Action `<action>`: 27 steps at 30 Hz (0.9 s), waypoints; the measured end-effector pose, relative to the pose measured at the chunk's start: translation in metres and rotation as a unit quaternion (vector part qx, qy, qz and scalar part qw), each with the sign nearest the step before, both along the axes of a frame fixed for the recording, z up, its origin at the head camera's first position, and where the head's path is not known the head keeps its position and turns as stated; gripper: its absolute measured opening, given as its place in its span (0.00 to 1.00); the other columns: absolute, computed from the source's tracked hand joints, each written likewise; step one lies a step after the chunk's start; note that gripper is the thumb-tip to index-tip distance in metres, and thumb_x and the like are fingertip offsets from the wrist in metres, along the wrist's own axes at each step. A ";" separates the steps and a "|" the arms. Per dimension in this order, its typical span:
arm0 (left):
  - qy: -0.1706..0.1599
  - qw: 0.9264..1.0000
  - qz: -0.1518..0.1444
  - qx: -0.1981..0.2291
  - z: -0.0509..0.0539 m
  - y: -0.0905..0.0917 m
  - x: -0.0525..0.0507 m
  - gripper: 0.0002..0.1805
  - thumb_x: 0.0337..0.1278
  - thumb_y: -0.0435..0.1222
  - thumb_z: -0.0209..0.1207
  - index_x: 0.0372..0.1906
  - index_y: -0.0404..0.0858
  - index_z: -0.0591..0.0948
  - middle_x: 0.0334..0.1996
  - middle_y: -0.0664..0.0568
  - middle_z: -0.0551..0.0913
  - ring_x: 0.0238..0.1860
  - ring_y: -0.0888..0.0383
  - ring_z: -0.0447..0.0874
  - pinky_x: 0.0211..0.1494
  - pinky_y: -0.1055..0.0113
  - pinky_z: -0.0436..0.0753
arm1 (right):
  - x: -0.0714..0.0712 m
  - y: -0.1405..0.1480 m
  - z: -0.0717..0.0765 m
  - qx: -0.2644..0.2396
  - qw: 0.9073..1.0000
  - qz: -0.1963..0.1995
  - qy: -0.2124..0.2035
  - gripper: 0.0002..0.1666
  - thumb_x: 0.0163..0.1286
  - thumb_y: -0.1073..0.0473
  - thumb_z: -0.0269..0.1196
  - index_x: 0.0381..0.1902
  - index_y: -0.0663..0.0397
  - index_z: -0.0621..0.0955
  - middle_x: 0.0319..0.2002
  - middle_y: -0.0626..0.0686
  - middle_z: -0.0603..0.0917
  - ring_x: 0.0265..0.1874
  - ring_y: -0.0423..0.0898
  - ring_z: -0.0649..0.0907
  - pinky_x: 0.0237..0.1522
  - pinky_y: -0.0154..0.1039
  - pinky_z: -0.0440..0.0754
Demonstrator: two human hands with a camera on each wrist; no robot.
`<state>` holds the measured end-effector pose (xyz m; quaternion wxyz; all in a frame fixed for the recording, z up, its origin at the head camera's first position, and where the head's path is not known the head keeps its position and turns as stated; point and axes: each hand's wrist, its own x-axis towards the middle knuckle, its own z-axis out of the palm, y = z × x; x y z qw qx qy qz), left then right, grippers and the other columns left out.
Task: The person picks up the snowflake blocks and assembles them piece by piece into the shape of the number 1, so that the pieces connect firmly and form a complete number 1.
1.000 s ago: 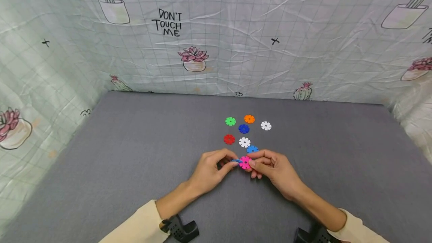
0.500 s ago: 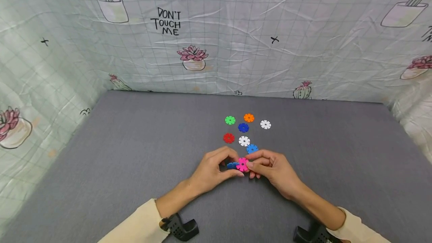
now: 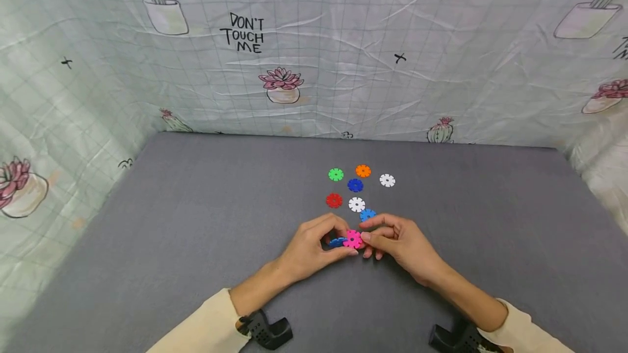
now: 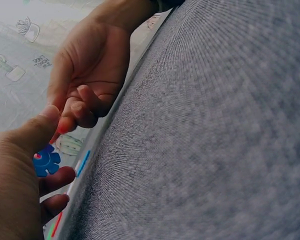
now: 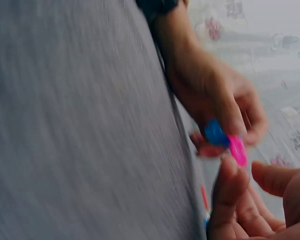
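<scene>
Just in front of the loose pieces, a pink slotted disc [image 3: 352,239] and a blue slotted disc [image 3: 337,242] meet at an angle, seemingly slotted together. My left hand [image 3: 309,247] curls round the pair, its thumb along the near side of the pink disc. My right hand [image 3: 404,247] has its thumb and a finger at the pink disc's right edge, index finger raised above it. The right wrist view shows the pink disc [image 5: 238,150] edge-on under the left thumb, the blue disc [image 5: 216,133] beside it. In the left wrist view, the thumb partly hides the blue disc [image 4: 47,161].
Beyond the hands lie loose slotted discs: green [image 3: 336,174], orange [image 3: 363,170], dark blue [image 3: 355,185], red [image 3: 334,200], two white [image 3: 387,180] and a light blue one [image 3: 368,215]. The grey table [image 3: 221,195] ends at a printed curtain [image 3: 333,70].
The blue disc has turned from edge-on to flatter, and the pink disc has shifted slightly left and down. My left fingers have spread round both; the right hand has barely moved.
</scene>
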<state>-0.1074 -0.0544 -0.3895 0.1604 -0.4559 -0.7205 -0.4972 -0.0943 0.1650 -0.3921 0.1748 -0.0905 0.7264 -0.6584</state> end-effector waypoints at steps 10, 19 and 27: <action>-0.007 1.000 0.001 0.008 -0.003 0.004 -0.001 0.20 0.34 0.24 0.74 0.34 0.33 0.76 0.30 0.47 0.80 0.27 0.58 0.75 0.29 0.77 0.74 | -0.022 0.025 0.016 0.131 0.987 -0.067 0.072 0.20 0.65 0.53 0.66 0.49 0.62 0.80 0.37 0.60 0.84 0.30 0.53 0.81 0.25 0.40 0.77; -0.018 1.000 0.009 0.007 -0.018 0.002 -0.006 0.18 0.36 0.26 0.74 0.33 0.34 0.77 0.30 0.48 0.80 0.27 0.57 0.75 0.29 0.75 0.74 | -0.033 0.024 -0.011 0.194 0.963 -0.068 0.175 0.15 0.61 0.53 0.69 0.45 0.50 0.83 0.27 0.50 0.79 0.23 0.46 0.76 0.24 0.34 0.73; -0.026 0.999 0.015 -0.018 -0.033 -0.001 -0.011 0.16 0.43 0.33 0.73 0.36 0.39 0.78 0.34 0.53 0.80 0.32 0.62 0.76 0.34 0.76 0.76 | -0.034 0.024 -0.021 0.223 0.941 -0.063 0.248 0.14 0.59 0.56 0.71 0.44 0.46 0.84 0.27 0.46 0.76 0.20 0.42 0.73 0.21 0.33 0.72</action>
